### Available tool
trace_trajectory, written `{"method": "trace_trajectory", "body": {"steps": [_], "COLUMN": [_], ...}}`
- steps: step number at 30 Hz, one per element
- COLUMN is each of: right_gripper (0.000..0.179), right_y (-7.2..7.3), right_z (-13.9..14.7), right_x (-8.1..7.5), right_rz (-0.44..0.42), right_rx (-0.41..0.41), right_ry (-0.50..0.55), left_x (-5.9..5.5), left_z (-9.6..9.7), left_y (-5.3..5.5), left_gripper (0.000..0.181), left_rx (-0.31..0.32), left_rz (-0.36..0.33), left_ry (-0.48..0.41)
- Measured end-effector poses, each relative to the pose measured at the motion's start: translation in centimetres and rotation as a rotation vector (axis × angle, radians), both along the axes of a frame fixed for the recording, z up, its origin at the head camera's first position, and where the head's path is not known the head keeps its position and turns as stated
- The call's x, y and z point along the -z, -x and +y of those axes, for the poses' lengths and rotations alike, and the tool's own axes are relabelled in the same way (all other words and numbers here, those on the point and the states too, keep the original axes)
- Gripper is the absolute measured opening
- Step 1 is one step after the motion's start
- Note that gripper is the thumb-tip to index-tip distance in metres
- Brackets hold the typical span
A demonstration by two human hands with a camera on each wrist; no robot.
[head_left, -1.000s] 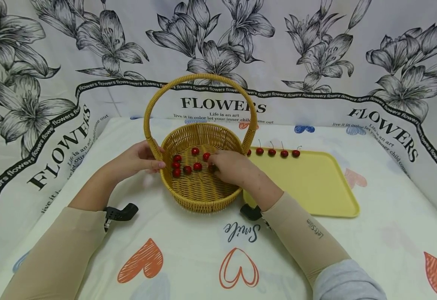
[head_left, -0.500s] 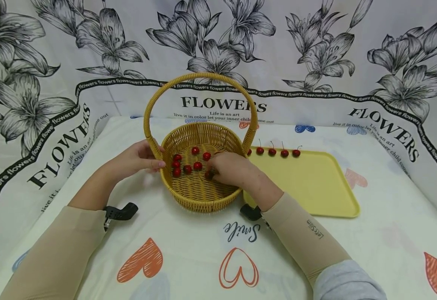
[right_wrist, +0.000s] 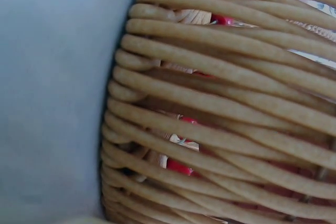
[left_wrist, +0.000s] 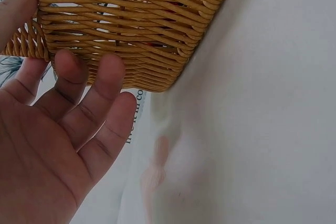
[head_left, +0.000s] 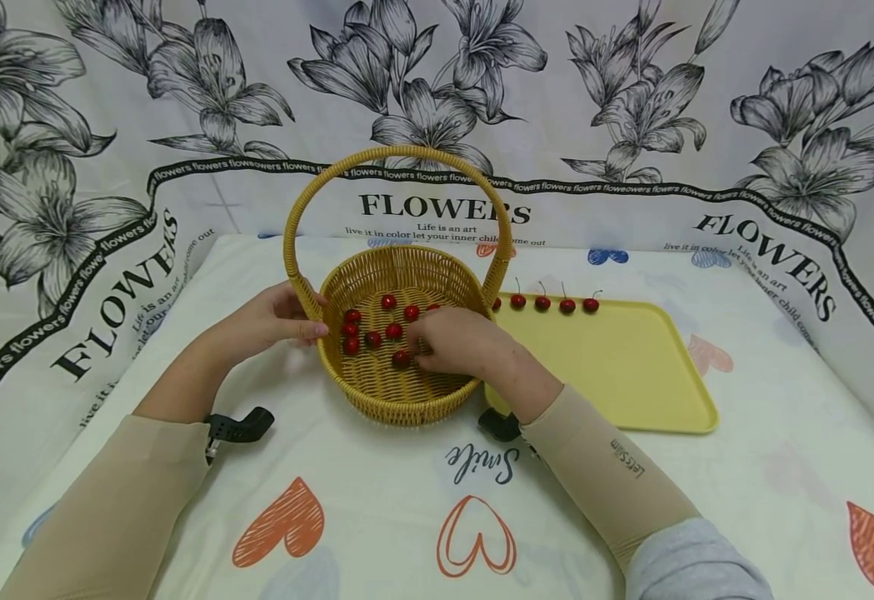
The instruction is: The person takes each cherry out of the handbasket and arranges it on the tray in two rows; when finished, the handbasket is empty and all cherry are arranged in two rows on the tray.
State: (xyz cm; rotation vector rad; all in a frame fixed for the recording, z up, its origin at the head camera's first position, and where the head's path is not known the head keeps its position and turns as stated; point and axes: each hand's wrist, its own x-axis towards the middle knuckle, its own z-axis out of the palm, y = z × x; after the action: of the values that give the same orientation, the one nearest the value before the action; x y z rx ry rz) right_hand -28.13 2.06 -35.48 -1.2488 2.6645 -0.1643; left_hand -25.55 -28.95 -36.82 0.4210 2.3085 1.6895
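Observation:
In the head view, my left hand (head_left: 282, 317) holds the left side of the yellow wicker basket (head_left: 399, 412) near the foot of its handle. Its thumb lies over the rim; in the left wrist view the other fingers (left_wrist: 107, 77) are bent against the outer weave. My right hand (head_left: 455, 340) reaches down inside the basket, fingers curled, with a red cherry (head_left: 402, 359) at the fingertips. Several more cherries (head_left: 393, 331) lie on the basket floor to its left and behind it. Through the weave, the right wrist view shows bits of red cherry (right_wrist: 179, 167).
Right of the basket lies a yellow tray (head_left: 609, 367), partly hidden by the basket and right forearm. A row of cherries (head_left: 542, 303) with upright stems runs along its far edge. A white cloth (head_left: 377, 517) with printed hearts covers the table; a flower-printed curtain (head_left: 631, 125) hangs behind.
Inside the basket, the cherry at my right fingertips has shifted left and toward me, the fingers following. Another cherry now shows behind that hand. My left hand keeps its hold on the basket.

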Motion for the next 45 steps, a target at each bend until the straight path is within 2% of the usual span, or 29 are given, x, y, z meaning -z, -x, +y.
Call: {"method": "trace_trajectory", "body": {"steps": [5,9,14,20,23,27,33,39,45], "right_gripper": [0.028,0.038,0.026,0.018,0.016,0.016,0.022,0.023,0.027], "right_y": [0.0,-0.2,-0.9,-1.8,-1.9,-1.6,-1.7,-1.8,-1.7], "right_z": [-0.2,-0.4,-0.7,-1.1,-1.1,-0.9,0.3,2.5,5.2], "right_x": [-0.1,0.0,0.0,-0.2,-0.2,-0.4,-2.6,-5.2,-7.4], "right_rz": [-0.018,-0.06,-0.09,-0.14,-0.145,-0.121,-0.118,-0.117,-0.167], "right_rx": [0.018,-0.027,-0.095,-0.088,-0.092,-0.116,-0.109,-0.113,-0.053], "right_ry": [-0.002,0.018,0.034,0.044,0.044,0.068,0.173,0.298,0.393], "left_x": [0.1,0.2,0.0,-0.3,-0.3,-0.1,0.0,-0.1,-0.2], "left_z": [-0.1,-0.2,-0.1,-0.1,-0.1,-0.2,-0.2,-0.1,-0.1], "left_y": [-0.1,-0.1,-0.1,0.0,0.1,0.1,0.0,0.0,0.0], "left_gripper": [0.04,0.041,0.039,0.04,0.043,0.042,0.039,0.04,0.041], "left_rx": [-0.005,-0.001,0.013,0.006,-0.001,-0.001,0.007,-0.004,-0.002], "left_rz": [0.006,0.007,-0.004,-0.011,-0.01,-0.017,-0.031,-0.026,-0.026], "left_ry": [-0.006,-0.014,-0.034,0.015,0.04,0.027,-0.01,0.004,0.011]}}
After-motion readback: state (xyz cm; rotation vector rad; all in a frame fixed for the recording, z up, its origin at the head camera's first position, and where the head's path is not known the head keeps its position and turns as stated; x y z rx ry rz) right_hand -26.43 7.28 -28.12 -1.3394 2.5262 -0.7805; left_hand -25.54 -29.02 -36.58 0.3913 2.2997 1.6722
